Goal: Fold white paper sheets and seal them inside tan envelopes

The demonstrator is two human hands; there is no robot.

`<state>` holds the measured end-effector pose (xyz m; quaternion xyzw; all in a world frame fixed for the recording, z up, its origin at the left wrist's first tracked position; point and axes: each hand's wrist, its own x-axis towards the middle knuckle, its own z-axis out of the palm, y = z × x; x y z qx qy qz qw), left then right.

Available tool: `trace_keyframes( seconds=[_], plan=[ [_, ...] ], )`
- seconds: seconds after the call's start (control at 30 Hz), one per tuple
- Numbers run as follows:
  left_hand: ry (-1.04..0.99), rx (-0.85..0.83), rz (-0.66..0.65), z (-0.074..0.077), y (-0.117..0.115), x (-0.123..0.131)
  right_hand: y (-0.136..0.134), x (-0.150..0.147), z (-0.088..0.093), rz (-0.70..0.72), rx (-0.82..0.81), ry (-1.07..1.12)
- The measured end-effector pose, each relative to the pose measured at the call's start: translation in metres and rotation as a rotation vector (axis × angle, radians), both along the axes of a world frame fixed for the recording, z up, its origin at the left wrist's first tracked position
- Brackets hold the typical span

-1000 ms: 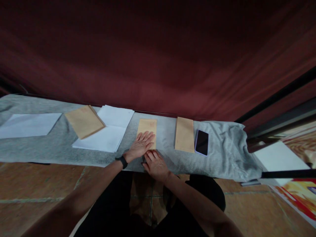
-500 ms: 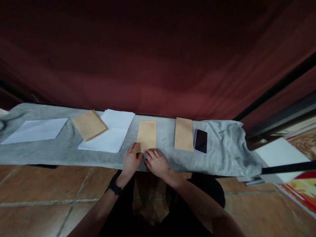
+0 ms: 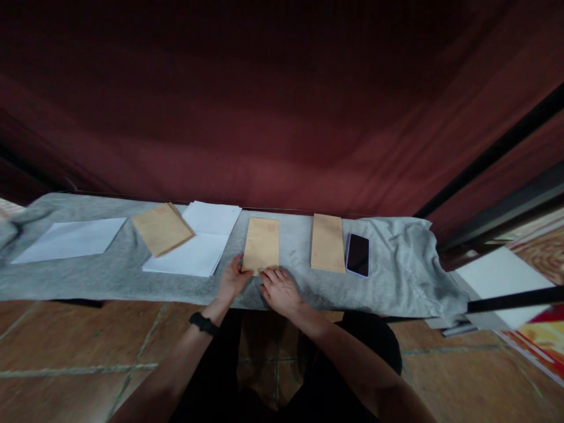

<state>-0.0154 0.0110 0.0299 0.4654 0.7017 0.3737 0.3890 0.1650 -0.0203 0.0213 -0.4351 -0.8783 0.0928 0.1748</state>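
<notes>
A brown paper envelope (image 3: 261, 242) with a small reddish print near its top right lies upright in front of me on the grey cloth. My left hand (image 3: 231, 281) is at its lower left corner, thumb and fingers closed on the edge. Resting over the lower right edge is my right hand (image 3: 282, 289), palm down, fingers stretched out and lying flat. The fingertips partly cover the envelope's bottom edge. To the right lie another brown envelope (image 3: 328, 242) and a phone (image 3: 358, 255) with a dark screen.
Left of my hands, a small stack of brown envelopes (image 3: 162, 228) overlaps white paper sheets (image 3: 187, 255). Farther left is another white sheet (image 3: 70, 239). A grey cloth (image 3: 396, 264) covers the narrow table against a dark red curtain (image 3: 264, 147). A black bar (image 3: 511, 301) crosses at right.
My left hand has shifted slightly left, with its fingers now at the envelope's corner. The right hand stays at the bottom edge. The view has tilted slightly.
</notes>
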Motion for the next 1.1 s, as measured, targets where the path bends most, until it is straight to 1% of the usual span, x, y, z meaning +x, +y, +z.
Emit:
trace_keyframes(
  seconds=[0.07, 0.13, 0.2, 0.27, 0.37, 0.4, 0.47, 0.53, 0.57, 0.63, 0.67, 0.73, 0.83, 0.9, 0.97, 1.0, 1.03, 1.1],
  plan=[
    [-0.234, 0.078, 0.003, 0.007, -0.002, 0.006, 0.001, -0.001, 0.001, -0.028, -0.013, 0.027],
    [-0.350, 0.151, 0.012, 0.015, -0.007, 0.015, 0.002, -0.001, 0.003, -0.092, -0.030, 0.062],
    [-0.367, 0.187, -0.005, 0.025, -0.012, 0.025, 0.005, 0.001, 0.008, -0.182, -0.051, 0.088],
    [-0.361, 0.199, -0.057, 0.035, -0.015, 0.037, 0.009, 0.005, 0.012, -0.258, -0.083, 0.099],
    [-0.360, 0.218, -0.101, 0.043, -0.017, 0.052, 0.018, 0.012, 0.017, -0.325, -0.153, 0.181],
    [-0.360, 0.231, -0.085, 0.043, -0.017, 0.056, 0.021, 0.015, 0.018, -0.354, -0.183, 0.250],
    [-0.380, 0.234, -0.003, 0.039, -0.016, 0.062, 0.028, 0.017, 0.018, -0.412, -0.274, 0.461],
    [-0.440, 0.152, 0.087, 0.032, -0.015, 0.064, 0.033, 0.016, 0.017, -0.457, -0.431, 0.734],
    [-0.486, 0.086, 0.103, 0.028, -0.015, 0.064, 0.033, 0.014, 0.015, -0.467, -0.532, 0.875],
    [-0.566, -0.038, 0.066, 0.021, -0.013, 0.064, 0.031, 0.009, 0.013, -0.471, -0.751, 1.123],
    [-0.583, -0.070, 0.034, 0.019, -0.013, 0.063, 0.029, 0.007, 0.012, -0.464, -0.852, 1.212],
    [-0.570, -0.069, -0.006, 0.016, -0.011, 0.061, 0.024, 0.007, 0.012, -0.435, -1.001, 1.303],
    [-0.483, -0.054, -0.014, 0.014, -0.006, 0.049, 0.018, 0.015, 0.018, -0.382, -1.127, 1.276],
    [-0.404, -0.089, -0.039, 0.012, -0.002, 0.036, 0.017, 0.023, 0.024, -0.302, -1.225, 1.160],
    [-0.297, -0.116, -0.087, 0.009, 0.002, 0.022, 0.018, 0.028, 0.029, -0.219, -1.248, 0.984],
    [-0.241, -0.121, -0.106, 0.006, 0.003, 0.015, 0.019, 0.029, 0.031, -0.201, -1.227, 0.911],
    [-0.185, -0.118, -0.125, 0.004, 0.004, 0.010, 0.020, 0.029, 0.032, -0.199, -1.169, 0.856],
    [-0.049, -0.065, -0.128, -0.001, 0.003, 0.002, 0.019, 0.026, 0.030, -0.205, -0.941, 0.742]
  ],
)
